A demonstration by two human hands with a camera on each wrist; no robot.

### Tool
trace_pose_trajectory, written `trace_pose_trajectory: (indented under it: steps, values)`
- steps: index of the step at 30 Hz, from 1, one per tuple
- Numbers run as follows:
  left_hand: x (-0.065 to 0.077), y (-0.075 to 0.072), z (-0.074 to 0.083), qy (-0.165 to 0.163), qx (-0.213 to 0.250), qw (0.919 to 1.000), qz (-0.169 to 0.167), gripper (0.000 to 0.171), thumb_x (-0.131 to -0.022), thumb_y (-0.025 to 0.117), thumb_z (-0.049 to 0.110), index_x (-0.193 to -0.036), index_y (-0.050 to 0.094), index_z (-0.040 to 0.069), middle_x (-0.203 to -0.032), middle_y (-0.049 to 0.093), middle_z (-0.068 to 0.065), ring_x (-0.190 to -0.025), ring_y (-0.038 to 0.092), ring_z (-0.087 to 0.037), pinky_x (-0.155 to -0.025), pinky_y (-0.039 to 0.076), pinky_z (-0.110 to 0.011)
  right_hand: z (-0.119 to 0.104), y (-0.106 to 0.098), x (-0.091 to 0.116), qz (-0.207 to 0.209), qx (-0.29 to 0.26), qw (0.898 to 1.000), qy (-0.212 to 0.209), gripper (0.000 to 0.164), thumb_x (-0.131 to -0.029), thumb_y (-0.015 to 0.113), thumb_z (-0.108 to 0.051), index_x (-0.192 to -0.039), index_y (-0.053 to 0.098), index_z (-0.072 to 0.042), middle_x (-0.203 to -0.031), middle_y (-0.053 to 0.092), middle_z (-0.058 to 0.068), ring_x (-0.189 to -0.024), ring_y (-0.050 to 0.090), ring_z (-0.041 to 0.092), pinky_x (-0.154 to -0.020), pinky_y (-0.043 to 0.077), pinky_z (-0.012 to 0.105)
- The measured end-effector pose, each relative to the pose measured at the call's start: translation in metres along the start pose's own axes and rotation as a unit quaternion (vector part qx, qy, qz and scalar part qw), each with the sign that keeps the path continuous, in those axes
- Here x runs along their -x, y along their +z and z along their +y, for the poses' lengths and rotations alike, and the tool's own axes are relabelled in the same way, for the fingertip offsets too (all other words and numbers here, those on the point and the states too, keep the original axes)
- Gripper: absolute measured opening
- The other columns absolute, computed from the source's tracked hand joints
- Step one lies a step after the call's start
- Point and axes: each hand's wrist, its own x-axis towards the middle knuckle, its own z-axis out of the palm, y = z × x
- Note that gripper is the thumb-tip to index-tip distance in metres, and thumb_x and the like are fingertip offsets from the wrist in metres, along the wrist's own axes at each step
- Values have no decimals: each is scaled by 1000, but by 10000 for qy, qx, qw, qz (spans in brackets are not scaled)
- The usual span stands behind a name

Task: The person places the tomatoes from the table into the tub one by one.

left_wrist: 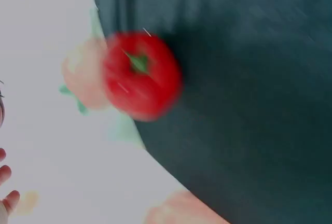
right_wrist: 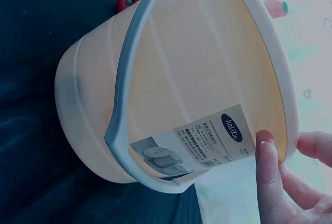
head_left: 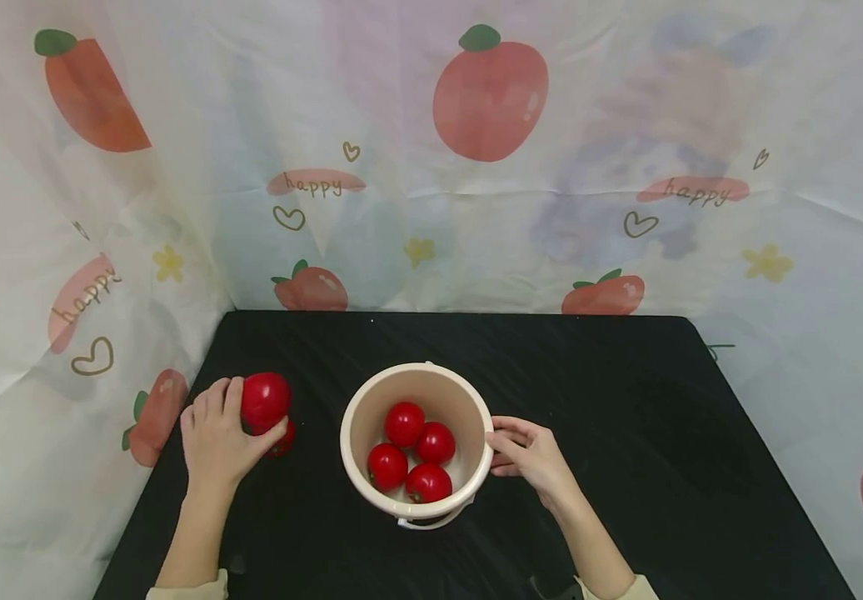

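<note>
My left hand [head_left: 216, 437] grips a red tomato [head_left: 265, 400] above the black table's left side. Partly hidden beneath it is a second tomato [head_left: 282, 440]; the left wrist view shows a tomato [left_wrist: 140, 76] with a green stem, blurred, on the table near its edge. Only fingertips [left_wrist: 6, 175] of that hand show there. My right hand [head_left: 532, 458] pinches the right rim of a cream bucket [head_left: 352, 442], with fingers on both sides of the rim in the right wrist view. Inside the bucket lie several red tomatoes [head_left: 405, 425].
The bucket's handle [right_wrist: 122, 89] hangs down on the near side, and a printed label [right_wrist: 207, 141] is on its wall. A patterned curtain [head_left: 416, 225] borders the black table [head_left: 626, 400] at the back and sides.
</note>
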Motion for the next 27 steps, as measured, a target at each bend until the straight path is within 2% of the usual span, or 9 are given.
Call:
trace_pose_trajectory:
  steps: [7, 13, 21, 27]
  values:
    - [-17, 2, 50, 1093, 135, 9938, 154, 72, -57, 67, 49, -111, 51, 4, -108, 53, -18, -93, 49, -36, -74, 43, -51, 1, 0, 0, -16, 16, 10000, -67, 39, -82, 67, -13, -115, 57, 5, -94, 66, 18, -65, 65, 23, -60, 57, 33]
    - [-23, 3, 82, 1618, 202, 9866, 72, 73, -55, 71, 48, -112, 53, 7, -108, 54, -16, -94, 50, -33, -76, 44, -49, 2, 0, 0, -53, 35, 9999, -78, 38, -82, 67, -13, -115, 57, 4, -96, 65, 20, -66, 66, 23, -60, 57, 34]
    - [-23, 14, 114, 2073, 137, 9771, -456, 75, -54, 73, 50, -115, 54, 10, -109, 54, -11, -97, 49, -27, -79, 44, -44, 2, 0, 0, -46, 43, 9999, -128, 39, -82, 67, -13, -115, 57, 5, -95, 66, 19, -66, 66, 24, -60, 57, 34]
    - [-20, 24, 134, 2448, -4, 9650, -940, 75, -56, 71, 54, -117, 51, 14, -112, 53, -7, -100, 49, -24, -82, 43, -42, 2, 0, 0, -50, 41, 9999, -107, 38, -83, 67, -13, -115, 57, 4, -95, 65, 20, -67, 66, 23, -60, 57, 34]
